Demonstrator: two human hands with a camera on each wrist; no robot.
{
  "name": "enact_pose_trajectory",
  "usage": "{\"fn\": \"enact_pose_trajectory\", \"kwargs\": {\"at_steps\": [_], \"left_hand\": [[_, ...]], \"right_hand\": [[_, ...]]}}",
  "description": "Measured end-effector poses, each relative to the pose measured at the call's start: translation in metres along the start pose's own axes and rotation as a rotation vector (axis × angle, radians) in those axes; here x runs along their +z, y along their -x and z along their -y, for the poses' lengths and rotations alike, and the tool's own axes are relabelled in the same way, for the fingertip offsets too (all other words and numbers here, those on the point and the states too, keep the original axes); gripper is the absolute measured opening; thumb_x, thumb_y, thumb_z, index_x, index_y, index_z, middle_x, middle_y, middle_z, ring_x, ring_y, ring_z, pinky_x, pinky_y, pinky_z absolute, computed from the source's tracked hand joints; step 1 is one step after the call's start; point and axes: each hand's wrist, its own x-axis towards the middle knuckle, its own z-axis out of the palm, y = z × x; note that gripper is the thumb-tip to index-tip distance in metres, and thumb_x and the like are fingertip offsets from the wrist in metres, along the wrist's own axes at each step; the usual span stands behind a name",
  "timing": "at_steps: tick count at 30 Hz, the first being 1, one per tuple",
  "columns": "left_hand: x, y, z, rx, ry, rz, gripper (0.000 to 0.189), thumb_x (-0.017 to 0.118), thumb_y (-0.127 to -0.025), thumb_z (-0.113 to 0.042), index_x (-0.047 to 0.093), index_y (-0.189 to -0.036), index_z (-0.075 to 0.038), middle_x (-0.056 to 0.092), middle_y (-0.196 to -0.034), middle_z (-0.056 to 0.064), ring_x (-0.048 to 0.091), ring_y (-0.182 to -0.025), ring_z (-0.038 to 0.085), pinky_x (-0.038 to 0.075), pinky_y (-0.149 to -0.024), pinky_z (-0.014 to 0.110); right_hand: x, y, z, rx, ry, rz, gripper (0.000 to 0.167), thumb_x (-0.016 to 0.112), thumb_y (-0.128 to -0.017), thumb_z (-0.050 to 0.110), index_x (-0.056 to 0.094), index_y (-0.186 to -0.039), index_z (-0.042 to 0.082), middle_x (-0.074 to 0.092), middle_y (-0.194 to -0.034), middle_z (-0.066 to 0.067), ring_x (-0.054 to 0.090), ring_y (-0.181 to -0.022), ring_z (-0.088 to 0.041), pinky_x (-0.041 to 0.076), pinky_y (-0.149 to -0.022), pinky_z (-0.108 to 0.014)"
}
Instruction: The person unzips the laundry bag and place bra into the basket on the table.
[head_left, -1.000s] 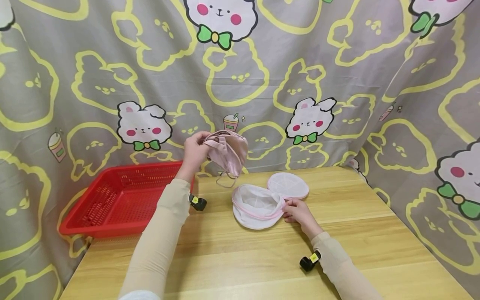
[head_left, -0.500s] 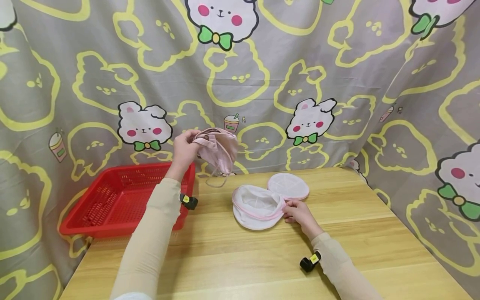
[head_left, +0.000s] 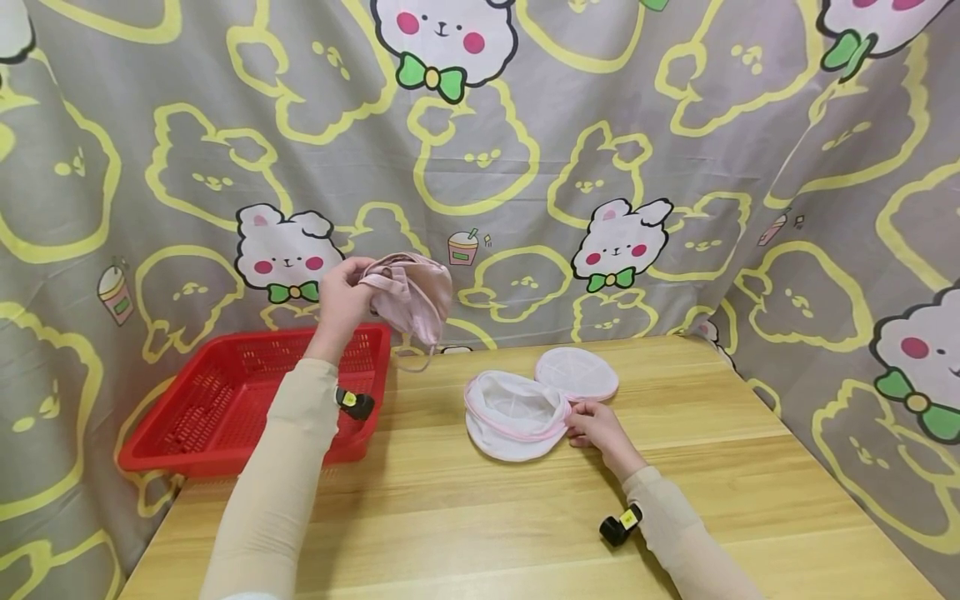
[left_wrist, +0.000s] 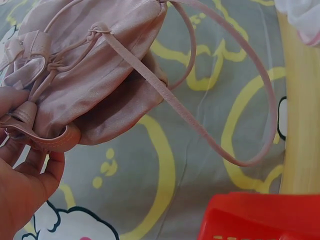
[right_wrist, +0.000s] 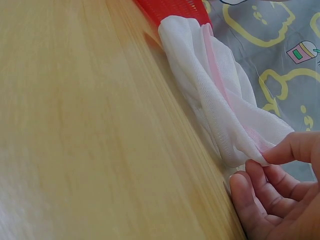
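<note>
My left hand holds up a small pink drawstring bag by its top edge, near the red basket's back right corner. In the left wrist view the bag shows knotted cords and a long strap hanging in a loop; my fingers pinch a leather-like tab at its edge. My right hand pinches the pink-trimmed rim of a white mesh laundry bag on the table. The bag's mouth gapes upward, and its round lid lies folded back behind. The right wrist view shows thumb and fingertips gripping the white mesh.
A red plastic basket with slotted walls stands on the left of the wooden table. Behind the table hangs a grey curtain with cartoon rabbits. A black camera is strapped to the right wrist.
My left hand has moved leftward with the pink drawstring bag, from near the mesh bag toward the red basket. My right hand and the mesh laundry bag have stayed in place.
</note>
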Motion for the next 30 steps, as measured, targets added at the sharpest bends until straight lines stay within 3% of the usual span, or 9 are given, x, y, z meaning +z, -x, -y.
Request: {"fn": "enact_pose_trajectory", "kwargs": {"at_steps": [9, 18, 30], "left_hand": [[-0.016, 0.002, 0.005, -0.061, 0.012, 0.007, 0.017, 0.064, -0.089, -0.012, 0.066, -0.104, -0.005, 0.062, -0.088, -0.002, 0.056, -0.079, 0.007, 0.049, -0.062, 0.016], [-0.036, 0.002, 0.013, -0.045, -0.048, -0.036, 0.021, 0.064, -0.09, -0.015, 0.068, -0.107, -0.003, 0.063, -0.087, -0.004, 0.055, -0.078, 0.006, 0.048, -0.06, 0.015], [-0.058, 0.007, 0.019, -0.075, -0.079, -0.1, 0.024, 0.063, -0.09, -0.015, 0.068, -0.111, -0.003, 0.062, -0.087, -0.008, 0.055, -0.077, 0.005, 0.048, -0.058, 0.014]], "right_hand": [[0.0, 0.0, -0.001, -0.015, -0.003, 0.01, 0.007, 0.058, -0.088, -0.002, 0.055, -0.09, -0.008, 0.059, -0.077, -0.004, 0.061, -0.069, -0.014, 0.057, -0.061, -0.026], [-0.002, -0.023, -0.024, 0.013, -0.002, -0.014, 0.008, 0.061, -0.088, 0.001, 0.057, -0.092, -0.004, 0.059, -0.076, -0.001, 0.06, -0.068, -0.012, 0.055, -0.059, -0.024], [-0.001, -0.025, -0.027, -0.002, 0.01, -0.026, 0.01, 0.06, -0.087, 0.001, 0.057, -0.094, -0.005, 0.06, -0.077, -0.001, 0.06, -0.067, -0.012, 0.055, -0.059, -0.024]]}}
